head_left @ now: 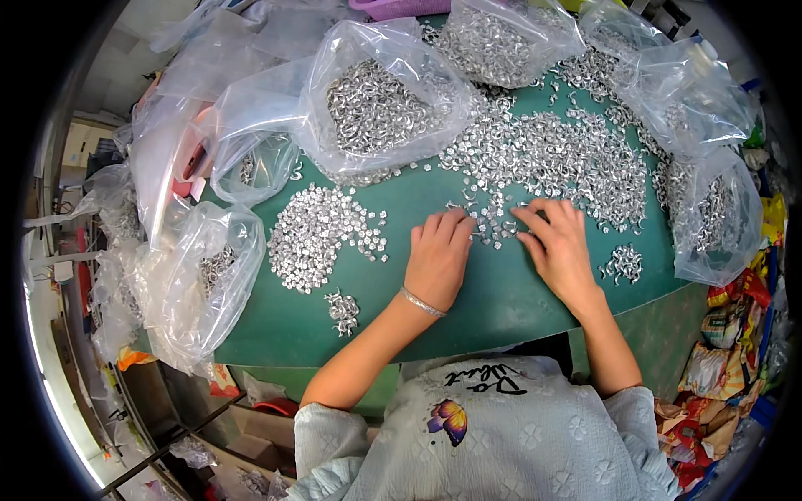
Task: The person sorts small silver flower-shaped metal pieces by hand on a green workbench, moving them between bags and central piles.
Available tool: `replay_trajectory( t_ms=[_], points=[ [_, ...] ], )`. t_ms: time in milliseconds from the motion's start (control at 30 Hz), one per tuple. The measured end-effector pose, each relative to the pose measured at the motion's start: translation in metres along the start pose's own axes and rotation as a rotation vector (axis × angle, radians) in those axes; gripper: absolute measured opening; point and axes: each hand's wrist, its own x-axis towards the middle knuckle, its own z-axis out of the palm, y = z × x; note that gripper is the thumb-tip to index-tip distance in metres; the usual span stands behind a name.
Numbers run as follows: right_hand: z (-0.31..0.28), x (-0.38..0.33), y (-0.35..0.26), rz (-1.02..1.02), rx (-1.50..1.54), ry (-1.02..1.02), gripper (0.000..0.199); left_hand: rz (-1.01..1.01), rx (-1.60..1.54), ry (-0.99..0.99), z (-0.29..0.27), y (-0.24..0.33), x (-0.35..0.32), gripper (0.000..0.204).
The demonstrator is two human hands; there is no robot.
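Observation:
On a green tabletop lie many small silver metal pieces. My left hand rests at the left edge of a small group of metal pieces. Its fingers are curled and close together, and what is under them is hidden. Across that group, my right hand has thumb and index finger apart, the tips beside the pieces. Beyond both hands spreads a large heap of metal pieces. Left of my left hand is a pile of blocky silver pieces, with a small cluster of curved pieces nearer me.
Another small cluster of curved pieces lies to the right. An open clear plastic bag of pieces stands at the back, and more such bags line the far edge. A clear bag sits left, another bag right.

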Motion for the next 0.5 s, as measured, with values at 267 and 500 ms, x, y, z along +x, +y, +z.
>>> replay_trajectory(
  t_ms=[267,500],
  points=[
    [-0.005,-0.016,0.006,-0.004,0.186,-0.037,0.015,0.004,-0.017,0.011,0.003,-0.004,-0.005,0.020],
    [0.004,0.014,0.019,0.056,-0.002,0.137,0.012,-0.041,-0.105,0.076,-0.001,0.001,0.002,0.016]
  ],
)
